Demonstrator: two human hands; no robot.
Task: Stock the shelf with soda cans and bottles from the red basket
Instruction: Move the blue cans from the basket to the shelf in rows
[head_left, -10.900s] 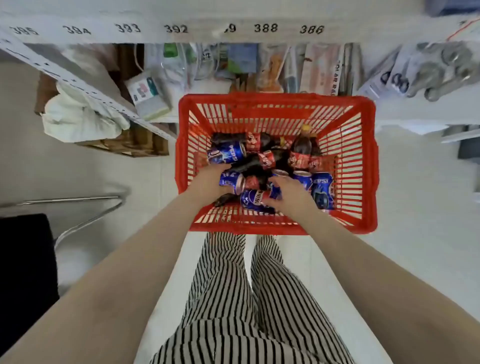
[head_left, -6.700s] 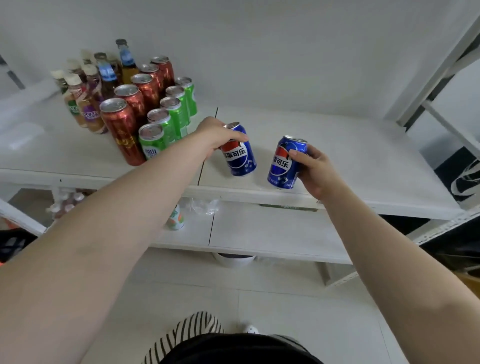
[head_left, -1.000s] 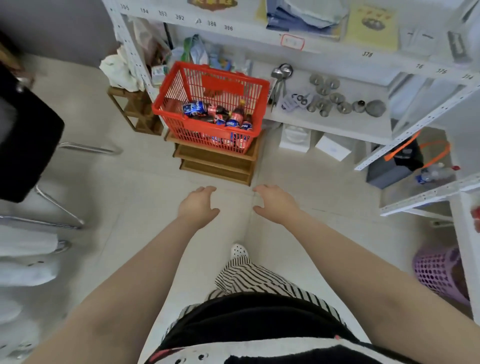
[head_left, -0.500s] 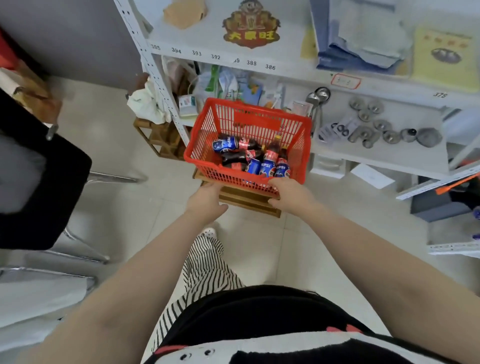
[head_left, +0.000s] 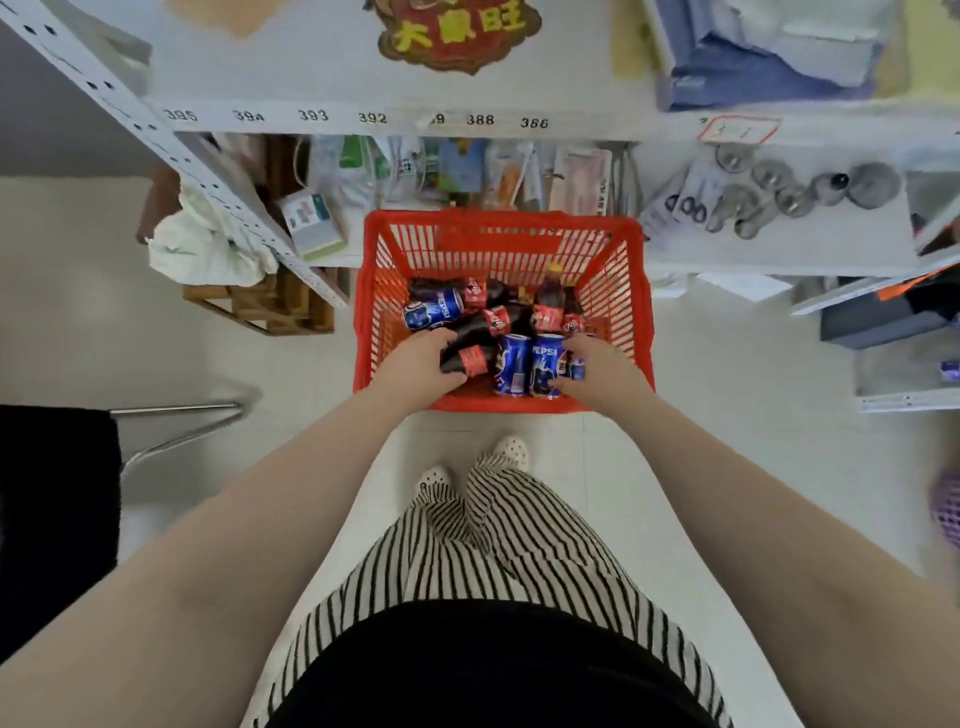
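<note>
The red basket (head_left: 500, 222) stands in front of me on a low wooden stand, holding blue Pepsi cans and dark cola bottles with red labels. My left hand (head_left: 415, 366) is inside it at the near left, fingers curled over a lying cola bottle (head_left: 467, 358). My right hand (head_left: 605, 366) is at the near right, its fingers and thumb round a blue Pepsi can (head_left: 574, 366). Two more Pepsi cans (head_left: 527, 364) stand between my hands. Another Pepsi can (head_left: 434, 309) lies at the far left, and a cola bottle (head_left: 550, 299) stands upright at the back.
A white numbered rack (head_left: 363, 117) rises behind the basket, its lower shelf full of packets and metal utensils (head_left: 779, 195). A wooden crate (head_left: 270, 306) with a white cloth sits to the left. A black chair (head_left: 52, 509) is at my left, a purple basket (head_left: 948, 506) at far right.
I have stepped up to the basket and now look straight down into it. Both hands moved from its near rim into it, onto a bottle and a can.
</note>
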